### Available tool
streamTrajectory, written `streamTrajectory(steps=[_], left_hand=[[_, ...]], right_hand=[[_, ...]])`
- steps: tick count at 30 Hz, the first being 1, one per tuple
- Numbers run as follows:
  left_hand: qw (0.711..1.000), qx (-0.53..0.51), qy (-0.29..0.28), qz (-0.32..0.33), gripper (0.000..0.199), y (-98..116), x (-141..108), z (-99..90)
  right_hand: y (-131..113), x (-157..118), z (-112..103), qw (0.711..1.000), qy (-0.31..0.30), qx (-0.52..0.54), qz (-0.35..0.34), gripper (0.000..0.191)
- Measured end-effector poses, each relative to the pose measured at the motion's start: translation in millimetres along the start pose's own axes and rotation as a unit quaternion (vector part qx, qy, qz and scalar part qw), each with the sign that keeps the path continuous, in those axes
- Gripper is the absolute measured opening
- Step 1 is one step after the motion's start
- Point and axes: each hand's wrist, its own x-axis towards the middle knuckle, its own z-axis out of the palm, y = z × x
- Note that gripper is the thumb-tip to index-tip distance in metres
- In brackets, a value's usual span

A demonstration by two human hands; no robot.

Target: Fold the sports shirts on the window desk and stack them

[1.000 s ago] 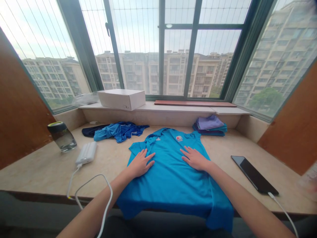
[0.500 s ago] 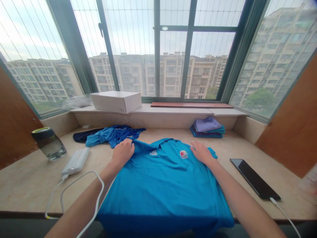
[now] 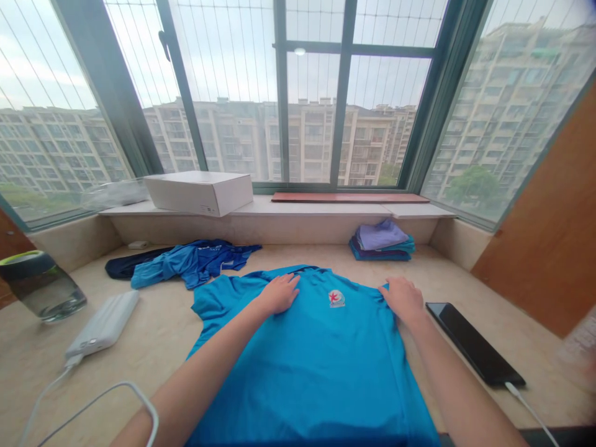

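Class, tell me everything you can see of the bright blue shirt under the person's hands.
The bright blue shirt, apparently of thin, smooth fabric, lies spread on the pale counter, lightly creased. Its collar is at the far end; its lower part leaves the picture's bottom edge. A round white-and-red badge marks the chest. A short sleeve spreads leftward. The left hand rests near the collar; the right hand touches the right-side shoulder edge.

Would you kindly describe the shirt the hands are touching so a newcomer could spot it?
Below the window, find the beige counter. At its near middle, the left hand and right hand touch the bright blue shirt. Unlike the crumpled clothes back left and folded stack back right, it lies spread out, showing a red-and-white badge.
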Motion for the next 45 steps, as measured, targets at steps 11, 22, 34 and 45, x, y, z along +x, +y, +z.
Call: streamTrajectory(steps=[11,22,34,45], left_hand=[[0.991,-0.006,0.068,-0.112,0.051,8,60,6.2],[0.992,-0.048,0.062,-0.102,0.060,25,63,28.8],[0.989,-0.033,0.120,-0.076,0.044,35,58,22.9],[0.975,-0.008,0.149,-0.165,0.047,14,50,18.9]], right_hand=[[10,-4,-12,0.996,0.028,0.067,0.046,0.035],[-65,-77,-33,0.775,-0.118,0.471,-0.405,0.038],[-79,-36,14,0.952,0.004,0.241,-0.189,0.039],[-55,-1,1,0.944,0.165,0.250,-0.140,0.045]])
